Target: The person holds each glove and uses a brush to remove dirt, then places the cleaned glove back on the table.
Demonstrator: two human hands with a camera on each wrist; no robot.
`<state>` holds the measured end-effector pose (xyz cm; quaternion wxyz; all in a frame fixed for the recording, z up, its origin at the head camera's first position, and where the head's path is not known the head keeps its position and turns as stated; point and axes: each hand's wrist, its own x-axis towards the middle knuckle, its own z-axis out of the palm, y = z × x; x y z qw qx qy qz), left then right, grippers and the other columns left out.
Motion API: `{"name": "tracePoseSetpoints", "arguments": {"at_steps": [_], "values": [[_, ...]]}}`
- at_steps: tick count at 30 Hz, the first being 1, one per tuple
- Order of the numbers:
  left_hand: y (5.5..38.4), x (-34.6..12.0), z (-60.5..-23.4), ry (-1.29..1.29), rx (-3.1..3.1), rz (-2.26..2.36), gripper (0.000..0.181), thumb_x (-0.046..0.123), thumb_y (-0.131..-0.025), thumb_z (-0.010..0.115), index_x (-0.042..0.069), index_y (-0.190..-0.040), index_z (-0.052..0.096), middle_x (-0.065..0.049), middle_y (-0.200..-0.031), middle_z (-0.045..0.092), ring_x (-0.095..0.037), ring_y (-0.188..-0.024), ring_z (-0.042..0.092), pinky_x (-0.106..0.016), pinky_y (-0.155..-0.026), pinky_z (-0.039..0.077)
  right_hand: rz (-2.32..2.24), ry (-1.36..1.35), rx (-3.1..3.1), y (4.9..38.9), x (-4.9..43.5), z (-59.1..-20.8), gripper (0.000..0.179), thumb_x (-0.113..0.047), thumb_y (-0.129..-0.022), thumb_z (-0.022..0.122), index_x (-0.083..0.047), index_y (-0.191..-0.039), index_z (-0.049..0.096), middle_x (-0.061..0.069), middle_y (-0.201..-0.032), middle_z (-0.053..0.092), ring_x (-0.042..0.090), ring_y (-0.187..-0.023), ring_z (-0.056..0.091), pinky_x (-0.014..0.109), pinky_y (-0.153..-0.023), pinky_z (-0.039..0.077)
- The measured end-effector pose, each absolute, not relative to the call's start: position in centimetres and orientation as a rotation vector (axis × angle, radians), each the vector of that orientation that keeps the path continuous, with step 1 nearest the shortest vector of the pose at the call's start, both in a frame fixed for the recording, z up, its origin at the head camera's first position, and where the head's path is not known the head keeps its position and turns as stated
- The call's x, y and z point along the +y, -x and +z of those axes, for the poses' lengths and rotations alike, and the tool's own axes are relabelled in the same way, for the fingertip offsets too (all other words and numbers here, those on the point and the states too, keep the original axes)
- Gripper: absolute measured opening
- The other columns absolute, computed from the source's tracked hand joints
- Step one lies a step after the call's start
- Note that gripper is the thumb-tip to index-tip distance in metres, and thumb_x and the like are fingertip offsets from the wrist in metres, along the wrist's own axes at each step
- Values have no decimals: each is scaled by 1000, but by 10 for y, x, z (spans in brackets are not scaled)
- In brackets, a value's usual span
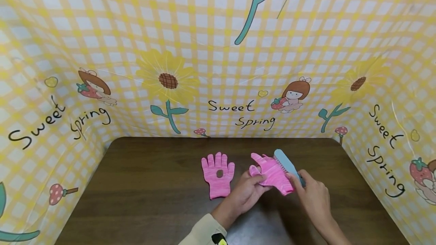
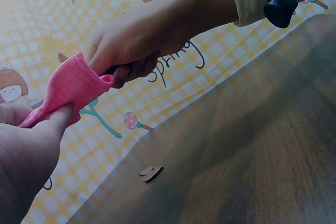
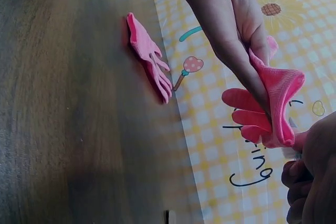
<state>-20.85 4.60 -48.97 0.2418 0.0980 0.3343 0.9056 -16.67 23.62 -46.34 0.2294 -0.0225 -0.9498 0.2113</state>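
My left hand (image 1: 248,192) grips a pink knit glove (image 1: 272,175) by its thumb side, lifted above the table. In the right wrist view the glove's cuff (image 3: 289,98) gapes and its fingers dangle. A light-blue brush (image 1: 285,163) is in my right hand (image 1: 314,196), its bristles against the glove's surface. The right thumb lies by the glove's cuff edge. To the left, a second pink glove (image 1: 212,184) lies flat, fingers pointing away, with a round dark brown patch (image 1: 219,173) on it. The brush is mostly hidden in both wrist views.
The dark wooden table (image 1: 143,196) is enclosed by a yellow checked cloth (image 1: 218,71) at the back and both sides. Small brown pieces (image 2: 151,173), too unclear to identify, appear by the table's edge in the left wrist view.
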Motion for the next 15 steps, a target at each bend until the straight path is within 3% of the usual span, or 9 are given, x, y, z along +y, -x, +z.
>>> {"name": "tracePoseSetpoints", "arguments": {"at_steps": [15], "values": [[207, 44, -491, -271, 917, 2467, 56, -7, -100, 37, -12, -155, 24, -30, -162, 31, -42, -152, 28, -62, -122, 22, 596, 119, -2655, 168, 241, -467, 29, -42, -96, 69, -13, -97, 68, 0, -57, 46, 22, -56, 47, 36, -50, 36]]}}
